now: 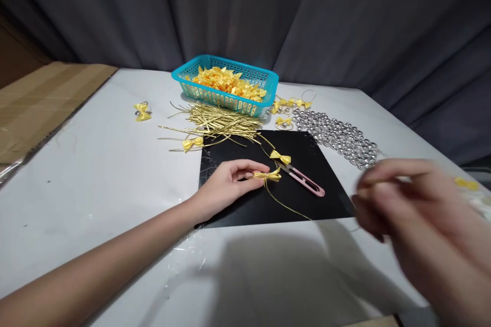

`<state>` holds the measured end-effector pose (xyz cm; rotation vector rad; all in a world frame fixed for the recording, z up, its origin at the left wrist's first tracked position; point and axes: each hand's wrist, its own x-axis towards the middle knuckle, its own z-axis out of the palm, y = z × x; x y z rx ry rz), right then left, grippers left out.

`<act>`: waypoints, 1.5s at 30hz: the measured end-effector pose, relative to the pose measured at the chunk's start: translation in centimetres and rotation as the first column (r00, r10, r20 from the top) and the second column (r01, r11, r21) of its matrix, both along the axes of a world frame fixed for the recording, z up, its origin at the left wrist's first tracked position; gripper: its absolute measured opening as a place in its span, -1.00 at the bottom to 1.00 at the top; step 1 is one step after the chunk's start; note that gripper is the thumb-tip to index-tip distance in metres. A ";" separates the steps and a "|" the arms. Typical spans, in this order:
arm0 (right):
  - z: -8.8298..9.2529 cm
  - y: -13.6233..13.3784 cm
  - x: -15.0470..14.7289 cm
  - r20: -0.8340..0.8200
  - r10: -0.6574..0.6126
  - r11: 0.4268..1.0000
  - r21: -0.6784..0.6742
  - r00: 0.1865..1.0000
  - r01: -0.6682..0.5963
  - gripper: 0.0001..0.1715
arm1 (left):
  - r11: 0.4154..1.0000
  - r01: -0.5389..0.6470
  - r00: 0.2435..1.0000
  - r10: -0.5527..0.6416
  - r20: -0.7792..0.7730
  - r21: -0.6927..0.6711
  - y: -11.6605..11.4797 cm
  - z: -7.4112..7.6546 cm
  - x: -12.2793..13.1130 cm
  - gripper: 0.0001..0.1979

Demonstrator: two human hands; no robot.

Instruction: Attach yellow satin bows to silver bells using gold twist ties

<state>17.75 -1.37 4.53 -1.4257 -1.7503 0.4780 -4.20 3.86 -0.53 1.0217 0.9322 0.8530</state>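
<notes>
Between the thumb and fingers of my left hand (240, 180) is a yellow ribbon bow (272, 176), held just above a black mat (226, 212). A thin gold cord (286, 205) trails from the bow toward the mat's front edge. My right hand (410, 204) is raised at the right, close to the camera and blurred. Its fingers are pinched together, and what they hold, if anything, I cannot make out. Beside the held bow lie a pink-handled cutter (307, 182) and a second yellow bow (281, 157).
Behind the mat are a pile of gold cords (222, 121) and a turquoise basket (274, 87) of yellow bows. Silver beads (341, 138) spread at the right. Several bows with cord loops (284, 122) lie near them. Cardboard (38, 107) covers the left edge.
</notes>
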 end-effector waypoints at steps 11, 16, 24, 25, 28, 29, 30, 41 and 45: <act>-4.2 2.0 -6.1 -0.267 0.013 0.971 -0.226 0.964 -0.075 -0.82 | 0.997 -0.067 0.995 0.070 0.072 -0.045 -0.3 -0.1 0.4 -0.91; -3.8 2.1 -6.3 -0.078 -0.003 0.987 -0.161 0.997 -0.010 -0.88 | 0.990 -0.093 0.989 0.103 0.102 -0.102 -0.8 -0.1 0.7 -0.86; -3.8 2.0 -7.1 -0.113 0.028 0.982 -0.183 0.993 -0.048 -0.91 | 0.991 -0.089 0.981 0.105 0.163 -0.100 -0.8 0.0 0.6 -0.90; -3.8 1.9 -7.2 -0.150 0.022 0.977 -0.209 0.988 -0.054 -0.89 | 0.990 -0.100 0.982 0.115 0.151 -0.104 -0.8 0.0 0.7 -0.90; -3.8 1.8 -7.4 -0.231 -0.005 0.953 -0.297 0.973 -0.065 -0.83 | 0.985 -0.148 0.982 0.158 0.108 -0.094 -0.9 0.1 0.8 -0.89; -3.7 1.8 -7.4 -0.239 -0.014 0.946 -0.317 0.971 -0.064 -0.81 | 0.983 -0.162 0.980 0.171 0.099 -0.088 -1.0 0.2 0.8 -0.89; -3.7 1.8 -7.4 -0.240 -0.021 0.942 -0.329 0.971 -0.061 -0.80 | 0.981 -0.175 0.979 0.182 0.091 -0.081 -1.0 0.2 0.9 -0.89; -3.8 2.1 -7.3 -0.279 -0.050 0.955 -0.294 0.959 -0.036 -0.81 | 0.989 -0.114 0.985 0.125 0.119 -0.095 -1.1 -0.1 0.7 -0.80; -3.8 2.2 -7.3 -0.235 -0.043 0.958 -0.287 0.971 -0.027 -0.80 | 0.991 -0.087 0.988 0.100 0.122 -0.100 -1.1 0.0 0.6 -0.82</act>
